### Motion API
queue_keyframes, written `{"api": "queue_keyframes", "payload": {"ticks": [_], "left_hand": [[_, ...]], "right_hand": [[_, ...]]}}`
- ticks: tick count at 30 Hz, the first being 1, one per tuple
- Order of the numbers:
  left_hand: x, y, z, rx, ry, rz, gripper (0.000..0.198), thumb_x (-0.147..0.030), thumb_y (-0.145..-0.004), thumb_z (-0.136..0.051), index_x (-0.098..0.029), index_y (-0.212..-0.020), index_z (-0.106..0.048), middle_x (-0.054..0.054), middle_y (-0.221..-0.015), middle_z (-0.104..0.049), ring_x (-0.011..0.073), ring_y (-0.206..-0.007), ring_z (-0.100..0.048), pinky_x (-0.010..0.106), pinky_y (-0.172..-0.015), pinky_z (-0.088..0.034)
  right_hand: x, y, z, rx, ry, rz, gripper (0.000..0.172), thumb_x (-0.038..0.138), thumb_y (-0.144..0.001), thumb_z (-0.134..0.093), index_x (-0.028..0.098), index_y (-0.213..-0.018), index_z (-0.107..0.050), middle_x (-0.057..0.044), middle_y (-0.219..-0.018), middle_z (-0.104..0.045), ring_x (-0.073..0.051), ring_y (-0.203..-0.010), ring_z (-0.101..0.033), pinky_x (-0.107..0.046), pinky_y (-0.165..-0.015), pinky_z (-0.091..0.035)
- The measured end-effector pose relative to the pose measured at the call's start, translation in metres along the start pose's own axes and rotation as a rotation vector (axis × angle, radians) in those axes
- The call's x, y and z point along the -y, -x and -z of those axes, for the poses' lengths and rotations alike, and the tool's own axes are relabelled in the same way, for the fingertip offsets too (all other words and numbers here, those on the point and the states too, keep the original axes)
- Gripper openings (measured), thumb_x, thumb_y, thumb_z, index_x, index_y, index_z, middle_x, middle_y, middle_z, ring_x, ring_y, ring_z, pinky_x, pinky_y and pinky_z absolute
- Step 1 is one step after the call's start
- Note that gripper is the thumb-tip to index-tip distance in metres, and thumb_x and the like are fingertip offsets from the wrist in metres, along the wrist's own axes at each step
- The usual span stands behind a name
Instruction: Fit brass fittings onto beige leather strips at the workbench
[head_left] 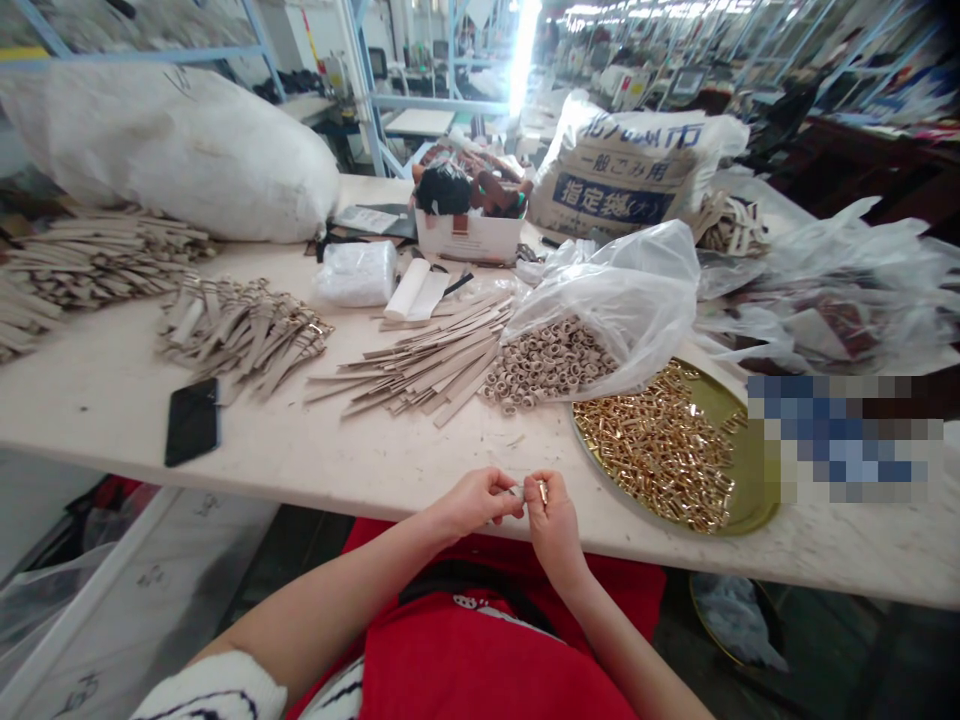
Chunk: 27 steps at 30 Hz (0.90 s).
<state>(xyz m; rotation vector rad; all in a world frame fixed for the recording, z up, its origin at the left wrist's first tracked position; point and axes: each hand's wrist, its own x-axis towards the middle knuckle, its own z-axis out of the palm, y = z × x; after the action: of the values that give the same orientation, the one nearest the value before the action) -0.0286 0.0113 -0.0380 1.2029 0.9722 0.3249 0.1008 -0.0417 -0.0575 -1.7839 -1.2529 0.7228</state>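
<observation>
My left hand (474, 502) and my right hand (553, 520) meet at the near edge of the white table (375, 460), fingertips pinched together. Between them sits a small gold metal clip (542, 491) and a bit of pale strap end (517, 491); the right fingers pinch the clip, the left fingers pinch the strap piece. A round gold tray (750, 470) heaped with gold clips (660, 450) lies just right of my hands. A pile of beige straps (427, 365) lies beyond them.
A clear plastic bag (607, 300) spills small beige loops (547, 365). A black phone (192, 420) lies left, near more strap piles (240, 335). A white box (469, 235), big white sacks (180, 150) and a printed bag (630, 170) stand at the back.
</observation>
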Motion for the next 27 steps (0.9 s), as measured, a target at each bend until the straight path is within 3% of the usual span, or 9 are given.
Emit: {"api": "queue_keyframes", "payload": {"ticks": [2, 13, 20, 27], "left_hand": [[0.002, -0.001, 0.0, -0.025, -0.063, 0.001, 0.029, -0.033, -0.065, -0.057, -0.012, -0.084, -0.055, 0.001, -0.068, -0.061, 0.0093, -0.056, -0.047, 0.02, -0.052, -0.035], [-0.008, 0.003, 0.007, 0.141, -0.372, -0.05, 0.028, -0.03, -0.072, -0.047, -0.011, -0.085, -0.063, 0.002, -0.073, -0.064, 0.0129, -0.065, -0.054, 0.02, -0.058, -0.038], [-0.013, 0.011, 0.009, 0.21, -0.38, -0.021, 0.029, -0.026, -0.072, -0.043, -0.012, -0.087, -0.064, 0.001, -0.072, -0.064, 0.0127, -0.065, -0.054, 0.019, -0.058, -0.037], [-0.017, 0.014, 0.004, 0.215, -0.359, -0.069, 0.03, -0.023, -0.071, -0.044, -0.012, -0.093, -0.061, 0.001, -0.07, -0.063, 0.0105, -0.057, -0.05, 0.018, -0.052, -0.034]], "right_hand": [[-0.002, 0.001, 0.0, 0.04, -0.031, -0.011, 0.031, 0.047, -0.085, -0.032, 0.019, -0.082, -0.044, 0.002, -0.058, -0.05, -0.015, -0.052, -0.048, -0.026, -0.051, -0.035], [-0.014, 0.0, 0.013, 0.28, 0.043, 0.151, 0.027, 0.042, -0.088, -0.031, 0.019, -0.085, -0.045, 0.001, -0.062, -0.051, -0.014, -0.055, -0.049, -0.025, -0.054, -0.037], [-0.01, 0.001, 0.024, 0.401, 0.15, 0.235, 0.021, 0.036, -0.088, -0.034, 0.019, -0.086, -0.046, -0.002, -0.069, -0.056, -0.015, -0.061, -0.053, -0.026, -0.057, -0.037], [-0.01, 0.005, 0.022, 0.398, -0.095, 0.175, 0.023, 0.038, -0.089, -0.032, 0.019, -0.082, -0.044, 0.001, -0.066, -0.052, -0.013, -0.062, -0.052, -0.024, -0.06, -0.041]]}}
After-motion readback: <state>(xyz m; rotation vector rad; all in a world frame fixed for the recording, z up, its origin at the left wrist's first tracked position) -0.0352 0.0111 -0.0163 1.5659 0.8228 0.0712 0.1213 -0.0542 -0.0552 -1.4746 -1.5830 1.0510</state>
